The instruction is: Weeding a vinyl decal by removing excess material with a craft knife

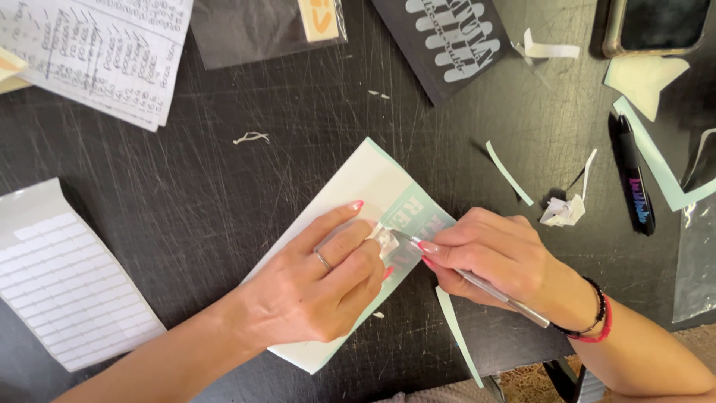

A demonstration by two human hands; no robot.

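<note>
Head view, looking straight down on a scratched black table (224, 186): the vinyl sheet (350, 194), pale mint on a white backing, lies with its long axis running from about seven o'clock to one o'clock, right in the middle of the frame. The left hand (321, 287) lies flat across the lower half of the sheet, index finger stretched toward one o'clock, pressing the sheet down while thumb and fingertips pinch a small curl of lifted film (386, 240). The right hand (496, 257) comes in from four o'clock and is closed pen-fashion around a thin metal weeding tool (500, 296); the handle trails back toward five o'clock past the wrist, and the tip (394, 234) points toward ten o'clock, touching the curl of film just beside the left fingertips. So the working spot lies between the two hands, at the tool's tip, with the right hand the nearer to the cut letters (421, 224), which lie at about eleven o'clock from that hand. Scattered around are trimmed mint strips (509, 174), a crumpled scrap (563, 211), a black marker (634, 179) at three o'clock, and a white label sheet (67, 283) at nine o'clock.
</note>
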